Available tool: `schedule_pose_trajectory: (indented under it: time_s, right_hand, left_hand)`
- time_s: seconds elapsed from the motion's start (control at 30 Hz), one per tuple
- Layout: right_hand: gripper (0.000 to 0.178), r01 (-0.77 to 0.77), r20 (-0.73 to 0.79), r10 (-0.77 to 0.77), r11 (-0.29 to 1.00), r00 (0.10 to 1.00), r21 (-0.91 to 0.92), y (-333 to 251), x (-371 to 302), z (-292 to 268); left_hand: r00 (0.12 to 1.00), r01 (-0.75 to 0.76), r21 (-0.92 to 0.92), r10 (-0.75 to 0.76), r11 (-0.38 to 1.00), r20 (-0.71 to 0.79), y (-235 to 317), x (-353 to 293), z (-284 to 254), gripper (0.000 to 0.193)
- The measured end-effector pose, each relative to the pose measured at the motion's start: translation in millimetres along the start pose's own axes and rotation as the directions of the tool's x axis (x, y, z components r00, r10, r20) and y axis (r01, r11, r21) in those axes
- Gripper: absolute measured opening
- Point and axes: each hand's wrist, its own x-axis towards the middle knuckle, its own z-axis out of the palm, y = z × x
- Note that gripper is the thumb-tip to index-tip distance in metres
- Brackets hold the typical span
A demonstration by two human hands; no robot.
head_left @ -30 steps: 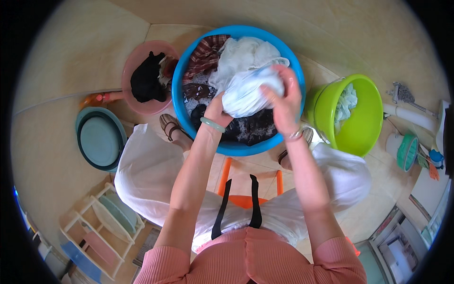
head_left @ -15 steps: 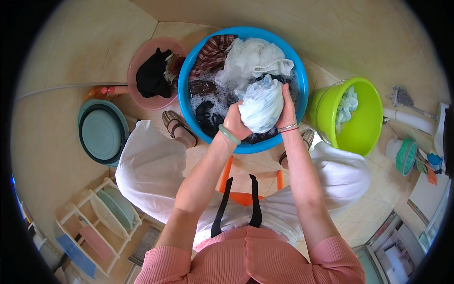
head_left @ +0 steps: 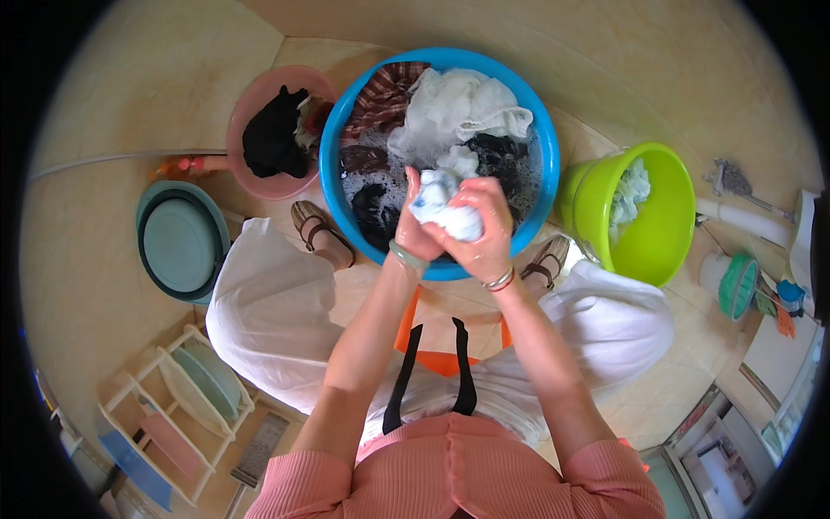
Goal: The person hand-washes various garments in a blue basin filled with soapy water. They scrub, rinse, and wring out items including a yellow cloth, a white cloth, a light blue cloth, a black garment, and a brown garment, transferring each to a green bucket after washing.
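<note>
Over the near part of a blue basin [head_left: 553, 164], I squeeze a wet white cloth garment [head_left: 443, 192] with pale blue tints. My left hand [head_left: 411, 227] cups it from the left and below, wearing a pale green bangle. From the right, my right hand [head_left: 486, 221] is closed over the cloth, its fingers wrapped across it. Part of the bundle is hidden between my hands. Behind it in the sudsy water lie a bulky white garment [head_left: 467, 105], a brown-red plaid cloth [head_left: 385, 102] and dark pieces [head_left: 372, 208].
A pink basin [head_left: 242, 173] holding dark clothes stands left of the blue one. A tipped-looking green bucket [head_left: 670, 233] with a pale cloth [head_left: 631, 192] is on the right. Grey-green basins [head_left: 177, 246] and a white rack [head_left: 164, 381] are at left. My feet flank the blue basin.
The bundle has been pressed smaller and shifted slightly left. My right hand has moved from its right side to wrap over the cloth.
</note>
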Motion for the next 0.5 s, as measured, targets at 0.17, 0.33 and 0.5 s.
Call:
schedule_pose_trajectory:
  time_s: [0.17, 0.33, 0.5]
  right_hand:
    - [0.036, -0.300, -0.020, 0.314, 0.923, 0.949, 0.241, 1.7, -23.6, 0.6]
    - [0.020, -0.442, 0.017, 0.783, 0.332, 0.621, 0.833, 13.5, -25.1, -4.6]
    - [0.038, -0.410, 0.040, 0.831, 0.232, 0.555, 0.882, 58.1, -33.8, -10.2]
  left_hand:
    - [0.987, 0.039, 0.091, -0.024, 0.995, -0.160, -2.6, 12.7, 29.5, 0.052]
    - [0.973, -0.056, 0.206, 0.099, 0.977, -0.206, -4.2, 15.5, 38.8, 0.045]
    - [0.808, -0.119, 0.579, 0.417, 0.807, -0.416, -12.7, 32.4, 58.8, 0.042]
